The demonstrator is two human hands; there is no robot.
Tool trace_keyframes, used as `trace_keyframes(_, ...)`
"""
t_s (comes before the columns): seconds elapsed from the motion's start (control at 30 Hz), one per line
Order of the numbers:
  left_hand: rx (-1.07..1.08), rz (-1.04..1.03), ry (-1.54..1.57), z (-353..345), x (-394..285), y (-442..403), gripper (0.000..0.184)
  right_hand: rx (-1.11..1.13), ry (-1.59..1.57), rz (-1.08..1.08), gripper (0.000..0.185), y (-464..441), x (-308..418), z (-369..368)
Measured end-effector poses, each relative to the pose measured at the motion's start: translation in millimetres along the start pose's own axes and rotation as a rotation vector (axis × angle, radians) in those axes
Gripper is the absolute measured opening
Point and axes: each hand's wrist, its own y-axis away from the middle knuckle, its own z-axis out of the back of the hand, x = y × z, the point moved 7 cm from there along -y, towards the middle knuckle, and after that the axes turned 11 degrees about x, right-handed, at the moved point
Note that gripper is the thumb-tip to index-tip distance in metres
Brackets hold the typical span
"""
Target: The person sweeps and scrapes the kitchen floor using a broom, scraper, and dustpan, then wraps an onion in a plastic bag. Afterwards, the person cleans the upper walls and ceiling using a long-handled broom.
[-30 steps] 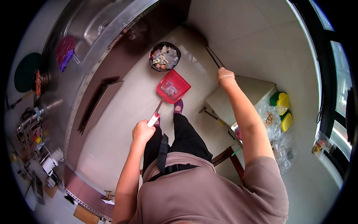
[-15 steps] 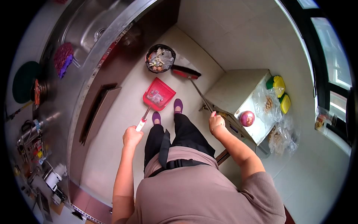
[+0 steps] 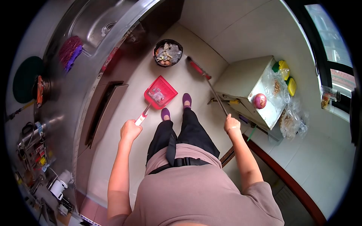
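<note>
My left hand (image 3: 131, 130) is wrapped round the white-and-red handle of a red dustpan (image 3: 161, 91). Some crumpled, clear plastic-like scraps (image 3: 156, 94) lie in the pan, which is just ahead of my feet. My right hand (image 3: 232, 123) grips the long handle of a broom (image 3: 197, 68) with a red and dark head. That broom head is over the floor near the back wall, to the right of a round trash bin (image 3: 167, 53). Eggshells and other waste fill the bin up to its rim.
On my right stands a white cabinet (image 3: 241, 81) bearing a red onion (image 3: 259, 101) and plastic bags (image 3: 292, 118). Along the left runs a steel counter with a sink (image 3: 94, 30); below it, a cabinet door (image 3: 109, 113) juts out ajar.
The broom head has swung right, away from the bin, and turned. My right hand has shifted slightly right. The dustpan stays in nearly the same place, and the view has turned a little.
</note>
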Motion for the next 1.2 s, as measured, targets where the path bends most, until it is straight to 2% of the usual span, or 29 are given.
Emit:
trace_keyframes(0.17,0.003,-0.038,-0.041,-2,26,-5,0.022,-0.051,-0.204,-0.112,0.041,-47,54,-7)
trace_keyframes(0.27,-0.001,-0.056,-0.082,-1,31,-9,0.021,0.106,-0.289,0.024,0.030,-19,89,-15)
trace_keyframes(0.3,0.008,-0.066,-0.093,-2,32,-12,0.021,0.148,-0.281,0.045,0.032,-12,95,-26)
trace_keyframes(0.5,0.000,-0.139,-0.185,4,38,-30,0.021,0.197,-0.516,0.045,0.034,42,56,-87)
trace_keyframes(0.6,-0.003,-0.139,-0.178,12,38,-28,0.022,0.135,-0.382,0.009,0.038,67,50,-94)
trace_keyframes(0.77,0.019,-0.099,-0.169,12,43,-35,0.024,0.096,-0.322,-0.040,0.040,45,79,-99)
trace_keyframes(0.9,0.013,-0.103,-0.184,14,40,-35,0.024,0.230,-0.451,0.005,0.039,49,118,-86)
trace_keyframes(1.07,0.013,-0.128,-0.205,13,35,-41,0.024,0.287,-0.481,0.211,0.031,61,137,-103)
trace_keyframes(1.1,0.012,-0.129,-0.202,14,34,-41,0.024,0.306,-0.503,0.283,0.032,63,137,-105)
trace_keyframes(1.17,0.008,-0.128,-0.213,16,32,-39,0.024,0.456,-0.717,0.370,0.044,62,119,-110)
trace_keyframes(1.2,0.003,-0.129,-0.206,17,32,-39,0.024,0.482,-0.738,0.360,0.047,66,106,-106)
